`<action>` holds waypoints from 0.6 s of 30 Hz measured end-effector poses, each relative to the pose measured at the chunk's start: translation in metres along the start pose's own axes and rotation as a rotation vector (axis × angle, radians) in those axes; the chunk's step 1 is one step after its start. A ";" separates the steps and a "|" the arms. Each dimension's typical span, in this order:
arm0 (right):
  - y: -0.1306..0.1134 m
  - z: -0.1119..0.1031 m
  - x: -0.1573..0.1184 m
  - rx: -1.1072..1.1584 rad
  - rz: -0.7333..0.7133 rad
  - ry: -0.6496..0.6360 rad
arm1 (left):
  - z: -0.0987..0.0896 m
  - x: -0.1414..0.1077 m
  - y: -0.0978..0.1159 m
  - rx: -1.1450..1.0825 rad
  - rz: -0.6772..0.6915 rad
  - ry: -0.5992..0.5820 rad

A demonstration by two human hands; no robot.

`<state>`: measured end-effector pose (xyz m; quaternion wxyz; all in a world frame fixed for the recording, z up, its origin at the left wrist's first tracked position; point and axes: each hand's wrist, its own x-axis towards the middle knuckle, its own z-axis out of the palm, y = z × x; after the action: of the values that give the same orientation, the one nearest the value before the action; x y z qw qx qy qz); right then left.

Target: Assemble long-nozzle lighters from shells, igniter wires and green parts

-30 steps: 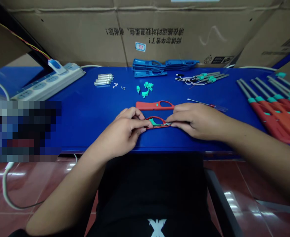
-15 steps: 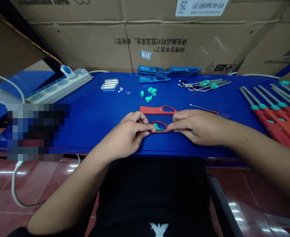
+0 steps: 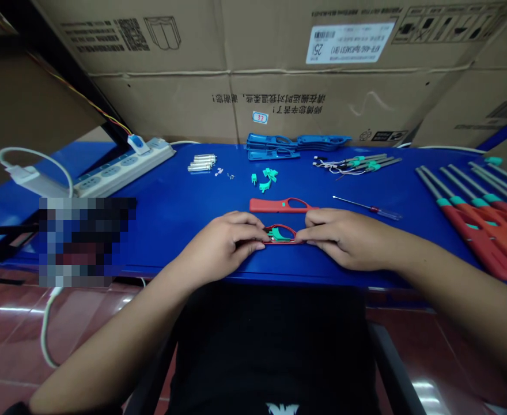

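Red lighter shell [image 3: 282,242], green insert [image 3: 276,234], between left hand [image 3: 219,245] and right hand [image 3: 344,239].

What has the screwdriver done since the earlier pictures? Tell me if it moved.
No: the screwdriver sits unchanged to the right of the red plastic shell; only the view shifted.

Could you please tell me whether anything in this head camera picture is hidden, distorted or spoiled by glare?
In the head view, a pixelated block hides part of the blue table; glare streaks the red floor tiles; wide-angle bending bows the table's near edge; the left hand and right hand look sharp.
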<state>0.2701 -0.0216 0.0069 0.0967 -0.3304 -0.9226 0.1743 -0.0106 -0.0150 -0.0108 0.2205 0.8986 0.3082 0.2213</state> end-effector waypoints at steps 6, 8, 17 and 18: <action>0.002 0.002 -0.001 0.027 0.001 0.021 | 0.000 -0.001 0.003 0.065 0.015 0.015; 0.002 0.002 -0.001 0.031 -0.002 0.023 | 0.000 0.000 0.005 0.085 0.019 0.003; 0.003 0.003 -0.002 0.019 -0.011 0.031 | 0.000 0.000 0.004 -0.003 -0.049 -0.030; 0.003 0.003 -0.002 0.022 -0.012 0.029 | 0.001 0.000 0.004 -0.015 -0.057 -0.027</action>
<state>0.2721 -0.0212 0.0027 0.1148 -0.3263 -0.9210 0.1790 -0.0083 -0.0178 -0.0091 0.2375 0.8908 0.3288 0.2049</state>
